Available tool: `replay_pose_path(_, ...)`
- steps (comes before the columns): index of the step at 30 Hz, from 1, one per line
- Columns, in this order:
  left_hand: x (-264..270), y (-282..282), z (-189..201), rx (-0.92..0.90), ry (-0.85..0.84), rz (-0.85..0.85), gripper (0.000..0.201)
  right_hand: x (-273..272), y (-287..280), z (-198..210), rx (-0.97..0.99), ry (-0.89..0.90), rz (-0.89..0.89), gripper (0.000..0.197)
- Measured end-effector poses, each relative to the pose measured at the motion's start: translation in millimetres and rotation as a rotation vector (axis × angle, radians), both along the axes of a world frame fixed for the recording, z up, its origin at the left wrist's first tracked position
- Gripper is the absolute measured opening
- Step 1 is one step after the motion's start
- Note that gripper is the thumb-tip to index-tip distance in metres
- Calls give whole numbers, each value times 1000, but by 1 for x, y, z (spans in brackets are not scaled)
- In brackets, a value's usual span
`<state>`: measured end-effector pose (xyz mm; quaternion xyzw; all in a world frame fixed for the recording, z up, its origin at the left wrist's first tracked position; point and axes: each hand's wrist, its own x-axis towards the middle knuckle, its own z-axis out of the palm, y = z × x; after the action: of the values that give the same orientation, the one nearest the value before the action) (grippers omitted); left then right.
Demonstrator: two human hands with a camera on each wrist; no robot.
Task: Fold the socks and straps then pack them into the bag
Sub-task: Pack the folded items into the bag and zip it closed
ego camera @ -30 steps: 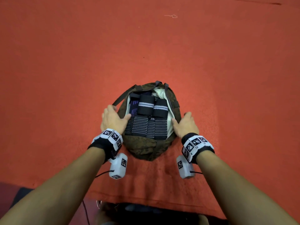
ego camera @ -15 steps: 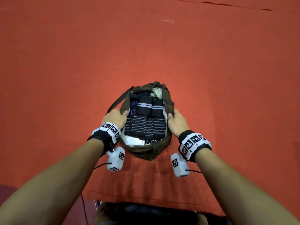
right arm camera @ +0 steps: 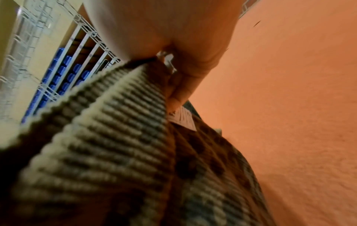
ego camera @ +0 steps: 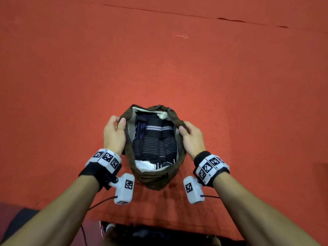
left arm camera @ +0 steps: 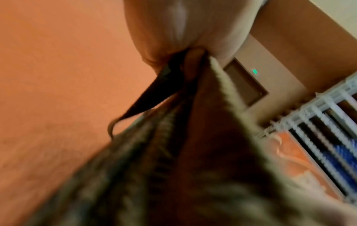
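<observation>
A brown camouflage bag (ego camera: 156, 180) stands open on the red floor, lifted at its sides. Inside lie several rolled black straps with grey stripes (ego camera: 154, 128) and folded striped dark socks (ego camera: 150, 148), with something white (ego camera: 144, 165) at the near end. My left hand (ego camera: 115, 128) pinches the bag's left rim, thumb inside. My right hand (ego camera: 190, 134) grips the right rim. The left wrist view shows fingers (left arm camera: 193, 61) clamped on the bag's edge (left arm camera: 222, 122). In the right wrist view the fingers (right arm camera: 185, 82) hold the woven edge (right arm camera: 115, 130) beside a metal zip pull (right arm camera: 168, 61).
Red carpet (ego camera: 177, 68) spreads all around the bag, with a seam line (ego camera: 230, 19) and a scrap of thread (ego camera: 182, 36) far ahead. A dark mat edge (ego camera: 159, 233) lies near my feet. White railings and blue seats (right arm camera: 63, 71) show in the wrist views.
Both hands moved from lying beside the bag to gripping its rims and have drawn the sides upward and inward, so the opening is narrower and taller.
</observation>
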<state>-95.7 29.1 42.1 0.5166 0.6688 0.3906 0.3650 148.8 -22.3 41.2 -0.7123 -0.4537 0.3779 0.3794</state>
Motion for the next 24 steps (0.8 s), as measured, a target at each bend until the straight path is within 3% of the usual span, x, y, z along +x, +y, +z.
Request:
replay_pose_path(3,-10,-8,6,-7,-24,-47,24,-10,-15,-2,76,115,3,22)
replay_pose_path(5,-14,-10,3,-91,67,-132,25,-14,-21,-7,-21,164,26,16)
replay_pose_path(9,-36,-10,-24,-199,137,-116,25,-20,-12,-23,-254,4,142,7)
replay_pose_path(11,-42,-9,-31,-256,153,-132,25,-21,-2,-22,-314,-22,227,25)
replay_pose_path(13,-45,-1,-24,-346,265,-151,41,-15,13,-14,-373,-183,357,62)
replay_pose_path(14,-46,4,-18,-405,372,-155,50,-11,22,-7,-400,-352,403,74)
replay_pose_path(16,-48,20,-7,-449,596,-137,59,-4,44,2,-369,-646,376,75)
replay_pose_path(17,-47,30,-2,-422,642,-120,56,-4,57,5,-339,-676,336,68)
replay_pose_path(20,-42,68,0,-318,569,-105,45,-15,99,-4,-396,-505,346,62)
replay_pose_path(22,-35,93,-4,-346,521,-182,46,-29,121,-15,-517,-338,372,62)
replay_pose_path(24,-28,111,-12,-430,446,-234,41,-39,132,-29,-592,-212,325,50)
